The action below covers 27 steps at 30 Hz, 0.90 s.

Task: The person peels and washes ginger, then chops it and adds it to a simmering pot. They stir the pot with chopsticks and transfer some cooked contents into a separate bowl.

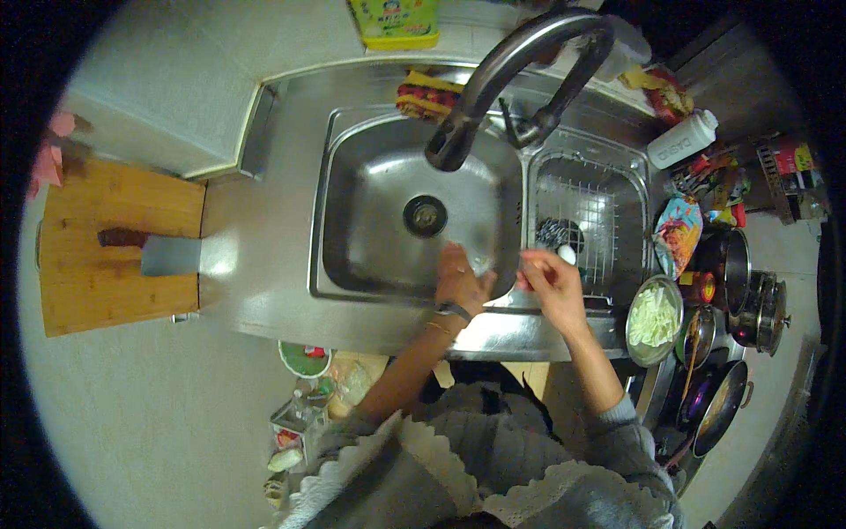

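My left hand (pixel 460 286) reaches over the near rim of the large sink basin (pixel 370 176), fingers stretched out and apart, with a band and a thin bracelet at its wrist. My right hand (pixel 557 284) hovers by the divider between the two basins, its fingertips pinched together; whatever they hold, if anything, is too small to make out. Just beyond it, a small white rounded thing (pixel 567 255) lies beside a wire scrubber (pixel 554 232) in the smaller basin with its wire rack (pixel 590 198). Above the large basin arches the faucet (pixel 507 66). The drain (pixel 425 216) is uncovered.
A sponge (pixel 428 95) rests on the back rim. At the left, a cleaver (pixel 170 255) lies on a wooden cutting board (pixel 79 291). To the right stand a bowl of shredded pale vegetable (pixel 654 319), a white bottle (pixel 684 139) and several pans and pots, including a frying pan (pixel 721 407).
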### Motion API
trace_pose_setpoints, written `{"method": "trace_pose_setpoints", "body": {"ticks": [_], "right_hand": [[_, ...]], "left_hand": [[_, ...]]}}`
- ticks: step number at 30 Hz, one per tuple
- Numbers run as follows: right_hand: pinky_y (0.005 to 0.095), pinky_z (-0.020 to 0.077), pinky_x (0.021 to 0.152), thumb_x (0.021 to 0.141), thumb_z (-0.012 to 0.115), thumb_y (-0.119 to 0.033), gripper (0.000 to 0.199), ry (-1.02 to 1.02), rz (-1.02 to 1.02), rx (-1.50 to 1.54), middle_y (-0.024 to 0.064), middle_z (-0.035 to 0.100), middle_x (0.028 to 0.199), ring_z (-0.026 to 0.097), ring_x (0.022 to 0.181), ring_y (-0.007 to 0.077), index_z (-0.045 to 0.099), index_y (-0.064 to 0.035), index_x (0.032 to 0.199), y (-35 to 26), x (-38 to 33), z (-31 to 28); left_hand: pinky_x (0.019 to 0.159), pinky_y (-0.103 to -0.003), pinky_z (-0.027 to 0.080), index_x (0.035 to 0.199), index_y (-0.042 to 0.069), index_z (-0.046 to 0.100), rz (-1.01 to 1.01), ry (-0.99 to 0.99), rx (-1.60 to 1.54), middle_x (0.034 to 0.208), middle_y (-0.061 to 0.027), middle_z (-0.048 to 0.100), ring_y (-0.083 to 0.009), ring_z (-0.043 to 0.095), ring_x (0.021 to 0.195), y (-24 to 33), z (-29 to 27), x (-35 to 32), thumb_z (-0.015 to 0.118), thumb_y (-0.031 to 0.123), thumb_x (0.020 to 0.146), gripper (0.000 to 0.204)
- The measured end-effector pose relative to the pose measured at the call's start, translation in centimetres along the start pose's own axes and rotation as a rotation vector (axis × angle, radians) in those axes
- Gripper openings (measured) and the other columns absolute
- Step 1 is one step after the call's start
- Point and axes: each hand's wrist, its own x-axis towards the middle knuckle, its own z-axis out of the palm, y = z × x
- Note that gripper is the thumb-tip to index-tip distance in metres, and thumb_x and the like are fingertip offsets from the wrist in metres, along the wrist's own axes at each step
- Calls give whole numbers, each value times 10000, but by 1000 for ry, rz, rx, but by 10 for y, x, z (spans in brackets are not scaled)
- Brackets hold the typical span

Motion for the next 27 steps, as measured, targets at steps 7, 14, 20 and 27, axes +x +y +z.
{"method": "trace_pose_setpoints", "body": {"ticks": [7, 14, 20, 27], "right_hand": [[430, 462, 764, 805, 551, -135, 283, 303, -571, -822, 207, 565, 962, 560, 864, 373, 549, -25, 1066, -56, 203, -5], [432, 441, 838, 825, 520, -118, 370, 39, -459, -923, 233, 517, 1100, 528, 992, 375, 437, 23, 1157, -36, 240, 18], [445, 245, 1035, 880, 453, -248, 507, -35, -289, -315, 281, 341, 1320, 289, 1248, 425, 326, -38, 1324, -22, 166, 82], [379, 273, 1012, 859, 495, -268, 461, -216, -396, -460, 196, 407, 1271, 357, 1204, 311, 401, -44, 1251, 4, 189, 109]], "left_hand": [[632, -312, 406, 858, 27, 514, -623, -21, -1490, 786, -96, 526, -191, 485, 675, -29, -101, 111, 420, 195, 877, 193], [693, -347, 454, 951, 44, 525, -650, -255, -2097, 897, -103, 606, -210, 570, 825, -5, -122, 144, 341, 175, 897, 232], [867, -374, 436, 1094, 52, 527, -241, -481, -2359, 1057, -103, 595, -241, 549, 999, -36, -71, 176, 309, 205, 910, 324], [981, -361, 359, 1170, 64, 509, -12, -534, -2314, 1169, -74, 558, -222, 507, 1098, -34, -103, 135, 352, 310, 919, 384]]}}
